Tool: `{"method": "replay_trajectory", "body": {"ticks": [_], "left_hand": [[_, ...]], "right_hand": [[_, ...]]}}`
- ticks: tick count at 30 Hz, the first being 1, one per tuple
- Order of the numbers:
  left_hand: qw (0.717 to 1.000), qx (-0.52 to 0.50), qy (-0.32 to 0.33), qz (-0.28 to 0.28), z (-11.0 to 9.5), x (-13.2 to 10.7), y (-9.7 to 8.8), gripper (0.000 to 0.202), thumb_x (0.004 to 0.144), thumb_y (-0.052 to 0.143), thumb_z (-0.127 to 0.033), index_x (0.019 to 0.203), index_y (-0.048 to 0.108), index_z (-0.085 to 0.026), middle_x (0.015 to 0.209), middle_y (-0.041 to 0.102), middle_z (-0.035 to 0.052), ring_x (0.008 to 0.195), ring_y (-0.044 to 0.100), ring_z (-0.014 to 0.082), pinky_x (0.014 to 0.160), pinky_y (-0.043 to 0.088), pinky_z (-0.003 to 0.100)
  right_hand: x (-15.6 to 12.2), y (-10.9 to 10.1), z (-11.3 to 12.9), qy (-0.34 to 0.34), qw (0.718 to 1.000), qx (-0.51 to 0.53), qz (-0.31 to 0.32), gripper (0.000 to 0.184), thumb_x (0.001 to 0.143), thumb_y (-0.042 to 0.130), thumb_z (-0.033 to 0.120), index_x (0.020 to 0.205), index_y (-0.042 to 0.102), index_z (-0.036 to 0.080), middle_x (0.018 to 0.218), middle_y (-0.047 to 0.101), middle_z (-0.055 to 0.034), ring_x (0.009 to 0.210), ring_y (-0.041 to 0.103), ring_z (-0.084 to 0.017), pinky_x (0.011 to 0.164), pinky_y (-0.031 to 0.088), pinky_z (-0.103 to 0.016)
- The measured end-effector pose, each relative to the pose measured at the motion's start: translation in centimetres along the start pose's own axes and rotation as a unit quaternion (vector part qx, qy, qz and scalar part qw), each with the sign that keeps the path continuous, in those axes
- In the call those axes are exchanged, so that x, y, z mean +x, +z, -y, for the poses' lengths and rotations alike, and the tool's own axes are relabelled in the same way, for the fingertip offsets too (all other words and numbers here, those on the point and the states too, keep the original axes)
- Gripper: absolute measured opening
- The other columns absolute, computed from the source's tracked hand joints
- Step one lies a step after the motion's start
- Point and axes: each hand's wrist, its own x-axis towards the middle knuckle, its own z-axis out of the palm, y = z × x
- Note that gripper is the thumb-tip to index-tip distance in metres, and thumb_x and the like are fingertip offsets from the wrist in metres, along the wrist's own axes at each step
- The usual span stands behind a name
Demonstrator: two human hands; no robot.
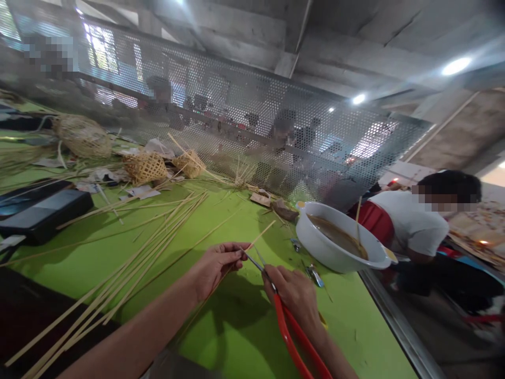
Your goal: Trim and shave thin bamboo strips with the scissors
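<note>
My left hand (216,268) pinches a thin bamboo strip (264,233) between thumb and fingers, and the strip's pale end sticks out to the upper right. In my right hand (295,295) is a pair of scissors (281,318) with long red handles, gripped close to the pivot. Its blades are parted and point at the left fingertips, with one blade against the strip or very near it; contact is hard to make out. A loose bundle of long bamboo strips (160,247) lies on the green table (221,216) left of my hands.
A white basin (335,260) of brownish water, a stick leaning in it, stands at the right edge. Nearby lies a small metal clip (314,275). Woven baskets (145,167) and a black box (51,216) sit left. Behind is a perforated screen (236,110); a person (410,216) bends at right.
</note>
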Motion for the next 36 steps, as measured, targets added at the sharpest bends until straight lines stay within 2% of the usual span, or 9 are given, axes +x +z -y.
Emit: {"method": "replay_trajectory", "body": {"ticks": [4,13,19,23,27,29,32,36], "left_hand": [[1.0,-0.022,-0.004,-0.005,0.1,0.0,0.0,0.024,0.077,0.061,0.002,0.093,0.074,-0.009,0.074,0.066,0.0032,0.053,0.058,0.0018,0.057,0.051,0.009],[0.997,-0.073,-0.025,0.011,0.1,0.2,0.0,0.025,0.08,0.056,0.005,0.096,0.072,-0.005,0.07,0.064,0.0025,0.05,0.057,0.0021,0.052,0.051,0.009],[0.998,-0.066,-0.016,0.01,-0.2,0.0,0.2,0.025,0.08,0.055,0.005,0.101,0.068,-0.002,0.07,0.064,0.003,0.05,0.057,0.0024,0.052,0.051,0.01],[0.998,-0.057,-0.016,0.032,-0.3,-0.4,0.0,0.027,0.08,0.058,0.003,0.104,0.067,-0.003,0.073,0.064,0.0034,0.052,0.057,0.0027,0.053,0.05,0.011],[0.998,-0.062,-0.014,0.022,-0.3,-0.5,0.0,0.025,0.079,0.058,0.003,0.1,0.069,-0.005,0.073,0.064,0.0038,0.053,0.057,0.0027,0.054,0.05,0.011],[0.998,-0.057,-0.007,0.011,-0.2,-0.4,0.1,0.025,0.079,0.059,0.003,0.098,0.07,-0.006,0.072,0.065,0.004,0.053,0.057,0.0028,0.055,0.051,0.011],[0.999,-0.036,0.012,-0.018,-0.1,-0.3,0.3,0.021,0.077,0.062,0.002,0.093,0.072,-0.007,0.072,0.066,0.0047,0.053,0.059,0.0039,0.056,0.051,0.012],[0.999,-0.021,0.026,-0.033,-0.1,-0.1,0.4,0.018,0.073,0.066,0.002,0.088,0.073,-0.007,0.071,0.067,0.0049,0.052,0.058,0.0046,0.054,0.05,0.013]], "right_hand": [[0.1,0.1,-0.2,-0.004,1.0,-0.005,-0.023,0.023,0.093,0.045,0.019,0.081,0.064,0.021,0.057,0.056,0.0023,0.05,0.047,-0.011,0.058,0.025,-0.028],[0.5,-0.6,-0.4,-0.024,0.999,-0.039,0.018,0.017,0.092,0.046,0.015,0.093,0.063,0.018,0.063,0.057,0.0007,0.056,0.048,-0.013,0.061,0.027,-0.029],[0.7,0.1,-0.7,-0.03,0.997,-0.065,-0.031,0.018,0.092,0.044,0.015,0.093,0.062,0.017,0.061,0.054,0.0009,0.055,0.047,-0.013,0.06,0.027,-0.029],[0.8,0.5,-1.6,0.018,0.995,-0.088,-0.049,0.021,0.093,0.044,0.015,0.084,0.062,0.018,0.06,0.055,0.0004,0.055,0.049,-0.014,0.06,0.027,-0.03],[0.7,0.4,-2.1,0.072,0.994,-0.075,-0.042,0.02,0.092,0.046,0.015,0.083,0.063,0.019,0.064,0.06,-0.0017,0.059,0.053,-0.015,0.062,0.029,-0.03],[0.7,0.3,-1.7,0.061,0.995,-0.06,-0.059,0.019,0.092,0.046,0.016,0.084,0.063,0.019,0.062,0.059,-0.0005,0.057,0.052,-0.014,0.061,0.029,-0.029],[0.9,0.3,-0.9,0.0,0.997,-0.029,-0.075,0.017,0.091,0.048,0.015,0.086,0.063,0.018,0.058,0.056,0.002,0.052,0.048,-0.012,0.059,0.028,-0.028],[0.9,0.4,-0.4,-0.029,0.998,-0.012,-0.052,0.013,0.09,0.05,0.014,0.088,0.063,0.018,0.059,0.055,0.0025,0.053,0.048,-0.012,0.059,0.027,-0.028]]}}
